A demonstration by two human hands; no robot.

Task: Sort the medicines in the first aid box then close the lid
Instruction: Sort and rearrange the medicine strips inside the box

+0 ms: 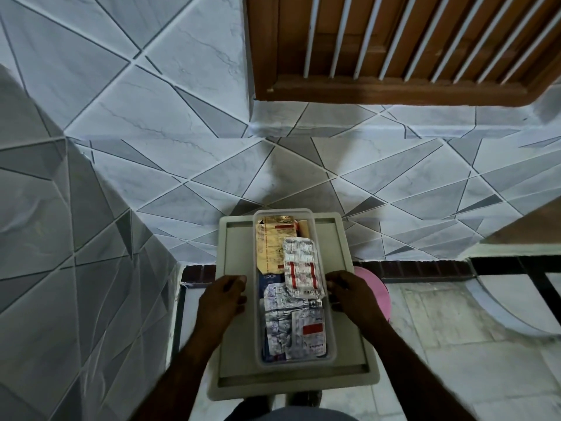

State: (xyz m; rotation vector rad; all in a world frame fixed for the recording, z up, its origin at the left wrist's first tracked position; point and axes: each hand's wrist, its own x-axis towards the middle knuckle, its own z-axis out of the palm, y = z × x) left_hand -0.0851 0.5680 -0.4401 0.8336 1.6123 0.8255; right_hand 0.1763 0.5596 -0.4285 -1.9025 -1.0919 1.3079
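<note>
**Status of the task: sorting stage, lid not yet fitted.**

1. Location. The first aid box (296,362), a clear plastic tub, stands lengthwise in the middle of the beige table (236,329), between both hands.
2. Contents. The medicines lie flat inside the box. A gold strip (270,244) occupies the far end. A silver strip with a red band (302,268) lies tilted across the middle and overlaps its neighbours. Crumpled silver strips (279,317) and a red-labelled strip (312,329) fill the near end. The layers overlap, so the order appears incomplete.
3. Left hand (224,296). It sits on the table just beside the left wall of the box. The grip is loose: the fingers are curled and hold nothing that shows.
4. Right hand (349,296). Its fingertips meet the right wall next to the red-banded strip. Whether the grip pinches the wall, the strip or nothing cannot be told.
5. Remaining. No lid shows on the box or on the table. Judged from this, straightening the strips and closing the lid are both outstanding.
</note>
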